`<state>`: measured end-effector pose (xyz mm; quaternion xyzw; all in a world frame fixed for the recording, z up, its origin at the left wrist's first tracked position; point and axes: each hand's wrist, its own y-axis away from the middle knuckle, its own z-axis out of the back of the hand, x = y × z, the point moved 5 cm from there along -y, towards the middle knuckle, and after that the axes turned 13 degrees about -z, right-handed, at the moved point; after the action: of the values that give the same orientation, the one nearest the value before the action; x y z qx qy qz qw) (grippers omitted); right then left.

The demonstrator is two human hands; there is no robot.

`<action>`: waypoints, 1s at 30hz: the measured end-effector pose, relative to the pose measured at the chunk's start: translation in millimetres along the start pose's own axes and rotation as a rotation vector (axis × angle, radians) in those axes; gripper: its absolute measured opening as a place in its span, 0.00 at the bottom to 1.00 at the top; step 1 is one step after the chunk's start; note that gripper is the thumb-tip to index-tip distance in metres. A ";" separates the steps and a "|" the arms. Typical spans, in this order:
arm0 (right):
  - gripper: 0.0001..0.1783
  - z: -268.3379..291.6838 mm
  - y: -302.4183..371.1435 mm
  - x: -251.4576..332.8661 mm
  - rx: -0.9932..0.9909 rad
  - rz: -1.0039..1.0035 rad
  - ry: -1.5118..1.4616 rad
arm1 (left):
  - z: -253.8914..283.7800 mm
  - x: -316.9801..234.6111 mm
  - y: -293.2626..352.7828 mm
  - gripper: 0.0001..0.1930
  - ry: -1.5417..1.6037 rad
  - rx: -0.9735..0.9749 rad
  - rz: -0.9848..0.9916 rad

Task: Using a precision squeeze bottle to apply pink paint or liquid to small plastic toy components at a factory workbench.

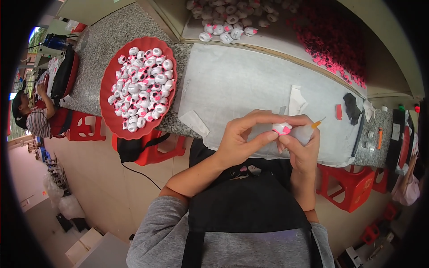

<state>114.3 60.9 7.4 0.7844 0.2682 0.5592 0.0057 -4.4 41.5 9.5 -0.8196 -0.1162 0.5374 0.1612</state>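
Note:
My left hand [237, 140] pinches a small white and pink moulded piece [280, 129] between thumb and fingers, above the work mat. My right hand [308, 154] is wrapped round a translucent squeeze bottle [304, 134] with a thin needle tip on a yellow-orange base. The needle points up and to the right, away from the piece. Both hands are close together, and the right fingertips come near the piece's underside. To the left, a red scalloped bowl [106, 96] is heaped with many similar white and pink pieces [143, 85].
A pale mat [223, 85] covers the bench; on it lie white scraps [296, 100], a dark cloth [352, 108] and a red strip [338, 112]. The shelf behind holds white pieces [232, 18] and pink parts [335, 53]. Red stools [346, 183] stand below. Another person [35, 116] sits far left.

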 end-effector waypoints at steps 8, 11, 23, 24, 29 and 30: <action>0.14 1.2 9.0 -3.8 -0.065 0.049 -0.041 | 2.5 -3.4 5.9 0.11 -0.105 0.063 -0.093; 0.16 -7.1 0.4 -6.7 0.009 0.008 -0.024 | 9.9 -4.6 7.5 0.09 0.058 -0.012 0.007; 0.24 -4.5 -10.5 1.1 0.008 -0.062 0.117 | 110.7 -106.0 -8.5 0.16 -1.352 -0.341 -0.384; 0.24 -3.8 -8.9 3.7 -0.014 -0.053 0.093 | 98.3 -95.6 -24.9 0.16 -1.336 -0.162 -0.386; 0.25 6.8 4.1 9.1 -0.043 -0.011 0.064 | 47.8 -2.8 -118.0 0.12 -1.394 0.255 -0.583; 0.25 12.0 6.8 8.1 -0.065 -0.011 0.034 | 47.7 14.4 -128.0 0.11 -1.482 0.278 -0.605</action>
<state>129.5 62.0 12.1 0.7726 0.2542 0.5809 0.0298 -44.7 171.3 29.5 -0.1565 -0.3416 0.8832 0.2808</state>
